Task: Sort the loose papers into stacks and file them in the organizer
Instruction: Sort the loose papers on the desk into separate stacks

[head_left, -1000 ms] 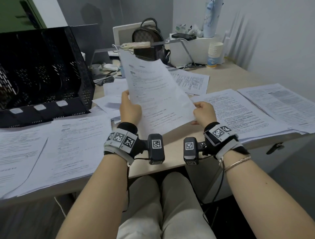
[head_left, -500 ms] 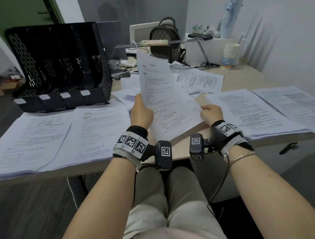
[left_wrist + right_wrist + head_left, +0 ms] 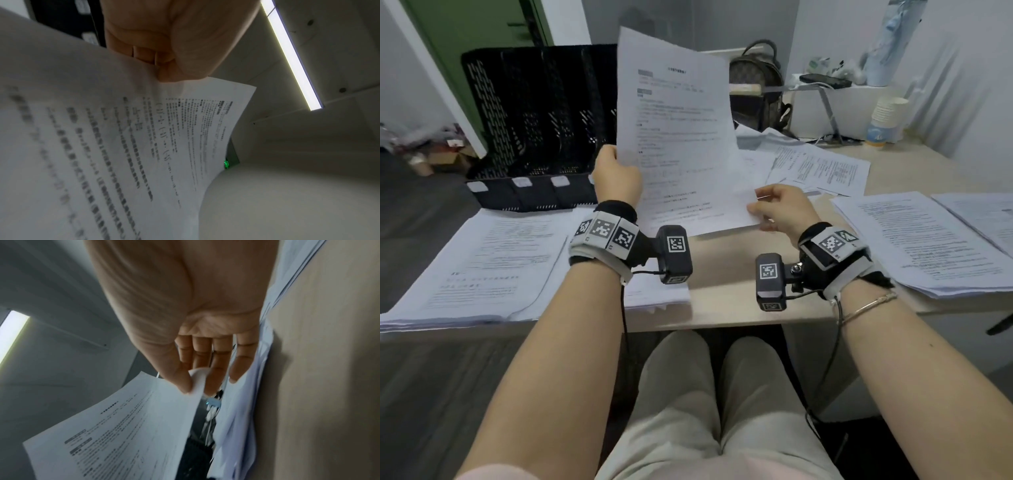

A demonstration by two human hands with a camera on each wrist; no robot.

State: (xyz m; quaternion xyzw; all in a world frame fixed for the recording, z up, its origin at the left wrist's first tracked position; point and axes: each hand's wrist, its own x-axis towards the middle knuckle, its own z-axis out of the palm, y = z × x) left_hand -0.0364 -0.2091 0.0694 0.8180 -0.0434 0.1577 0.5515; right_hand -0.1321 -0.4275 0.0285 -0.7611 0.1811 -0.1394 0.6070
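held item: a white printed paper sheet point(image 3: 678, 137) was raised nearly upright above the near edge of the light wooden desk point(image 3: 726, 294), in front of the organizer.
left hand: the left hand point(image 3: 616, 174) gripped the sheet's left edge, fingers curled round it; the left wrist view showed the fingers point(image 3: 144, 52) folded against the paper point(image 3: 123, 146).
right hand: the right hand point(image 3: 780, 209) pinched the sheet's lower right corner between thumb and fingertips; the right wrist view showed the corner curled in that pinch point(image 3: 197, 379), the other fingers loosely extended.
organizer: the black perforated metal file organizer point(image 3: 534, 120) stood at the back left of the desk; 4 slots with white label tabs were visible and no paper could be seen in any of them.
sorted so far: 2 flat stacks of printed papers on the left point(image 3: 476, 267) and 2 flat stacks on the right point(image 3: 914, 243) lay on the desk, which suggested that sorting was well under way.
remaining: several loose printed sheets point(image 3: 822, 168) lay scattered behind the held sheet, apparently unsorted.
progress estimate: sorting judged partly done; filing judged not yet begun.
next requirement: the held sheet would need to be assigned to 1 matching stack.
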